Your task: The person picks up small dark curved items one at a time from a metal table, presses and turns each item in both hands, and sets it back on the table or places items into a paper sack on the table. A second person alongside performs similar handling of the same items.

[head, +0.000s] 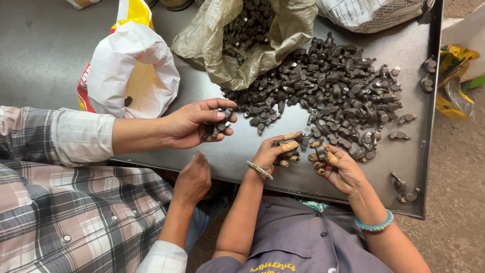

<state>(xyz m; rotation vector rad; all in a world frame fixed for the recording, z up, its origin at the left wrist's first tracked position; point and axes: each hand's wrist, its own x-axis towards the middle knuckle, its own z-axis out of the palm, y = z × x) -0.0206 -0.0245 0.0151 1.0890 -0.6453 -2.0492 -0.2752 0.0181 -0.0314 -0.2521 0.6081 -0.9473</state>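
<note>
My left hand (277, 151), with a silver bracelet on the wrist and wrapped fingertips, grips a few small dark metal parts at the near edge of the grey metal table (50, 55). My right hand (337, 168), with a turquoise bangle on its wrist, pinches one dark metal part (320, 150) between wrapped fingers. A big pile of the same dark parts (333, 86) spreads just beyond both hands.
A co-worker in a plaid shirt sits to my left. One of their hands (194, 124) holds several parts, the other (193, 178) rests at the table edge. An open tan sack (212, 45) spills parts. A white-and-yellow bag (131, 71) stands at the left. Loose parts (405, 186) lie at the right.
</note>
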